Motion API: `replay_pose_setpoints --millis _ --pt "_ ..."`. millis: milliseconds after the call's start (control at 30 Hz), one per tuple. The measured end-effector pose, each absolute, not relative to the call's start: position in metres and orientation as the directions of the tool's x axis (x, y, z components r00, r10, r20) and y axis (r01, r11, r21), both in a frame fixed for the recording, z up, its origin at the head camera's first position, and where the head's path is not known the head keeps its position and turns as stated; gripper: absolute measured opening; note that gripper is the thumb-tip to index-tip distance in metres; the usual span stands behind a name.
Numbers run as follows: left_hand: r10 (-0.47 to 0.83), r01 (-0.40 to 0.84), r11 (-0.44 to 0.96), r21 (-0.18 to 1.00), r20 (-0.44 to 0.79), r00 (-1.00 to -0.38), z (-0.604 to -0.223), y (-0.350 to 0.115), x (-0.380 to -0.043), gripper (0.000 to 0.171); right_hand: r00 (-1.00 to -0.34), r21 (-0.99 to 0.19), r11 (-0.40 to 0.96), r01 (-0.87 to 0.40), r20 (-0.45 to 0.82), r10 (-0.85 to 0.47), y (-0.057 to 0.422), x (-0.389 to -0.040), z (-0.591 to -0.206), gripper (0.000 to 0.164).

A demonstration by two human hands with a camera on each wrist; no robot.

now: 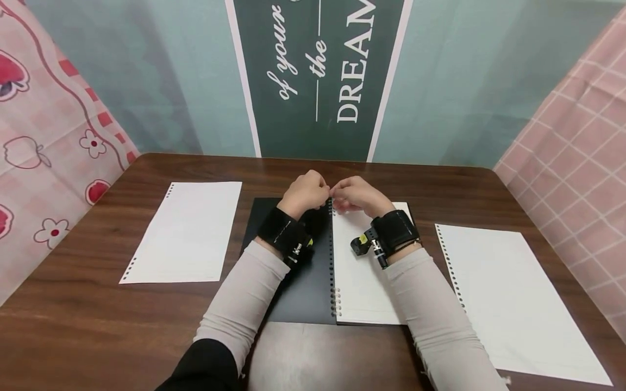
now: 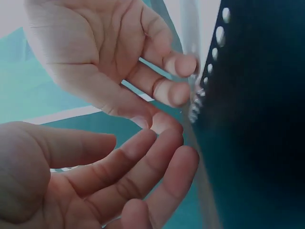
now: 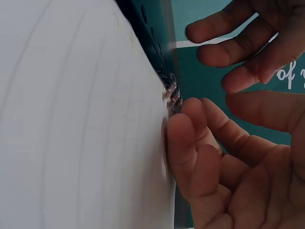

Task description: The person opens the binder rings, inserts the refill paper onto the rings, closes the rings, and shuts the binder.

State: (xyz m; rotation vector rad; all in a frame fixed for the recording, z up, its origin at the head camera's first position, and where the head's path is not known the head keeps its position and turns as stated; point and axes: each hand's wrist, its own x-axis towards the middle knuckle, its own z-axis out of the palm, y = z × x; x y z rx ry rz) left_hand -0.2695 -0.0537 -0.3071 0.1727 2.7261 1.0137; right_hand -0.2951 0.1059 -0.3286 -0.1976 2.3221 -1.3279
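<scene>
A ring binder lies spread on the desk, its dark cover (image 1: 303, 296) on the left and white hole-punched sheets (image 1: 364, 293) on the right. My left hand (image 1: 307, 191) and right hand (image 1: 361, 194) meet at the far end of its spine. In the left wrist view, the left hand (image 2: 100, 183) has loosely bent fingers with nothing between them. Fingertips of my right hand (image 3: 238, 176) rest beside the page edge, close to the clear rings (image 3: 172, 93); the right wrist view shows nothing gripped. Thumb and finger of the two hands come together there.
One loose punched sheet (image 1: 188, 233) lies left of the binder, and another (image 1: 513, 293) lies to the right, nearer the front. Behind the brown desk (image 1: 63, 331) hangs a green-blue cloth (image 1: 205, 65) with lettering. Pink cloths (image 1: 582, 179) flank both sides.
</scene>
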Motion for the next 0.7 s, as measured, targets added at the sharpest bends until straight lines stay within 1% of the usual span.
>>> replay_pose_setpoints --millis 200,333,467,700 --pt "0.163 -0.005 0.756 0.654 -0.195 -0.967 -0.324 -0.052 -0.274 0.024 -0.875 -0.833 0.535 0.141 -0.358 -0.326 0.103 -0.295 -0.339 0.026" --pt "0.142 -0.022 0.767 0.641 -0.203 -0.969 -0.329 -0.052 -0.278 0.022 -0.878 -0.819 0.559 0.13 -0.357 -0.318 0.101 -0.296 -0.342 0.022" --pt "0.127 -0.022 0.774 0.633 -0.19 -0.973 -0.33 -0.052 -0.282 0.025 -0.884 -0.811 0.574 0.108 -0.343 -0.318 0.099 -0.299 -0.342 0.018" --pt "0.121 -0.004 0.792 0.611 -0.163 -0.979 -0.331 -0.055 -0.286 0.024 -0.883 -0.812 0.574 0.101 -0.339 -0.324 0.097 -0.307 -0.342 0.017"
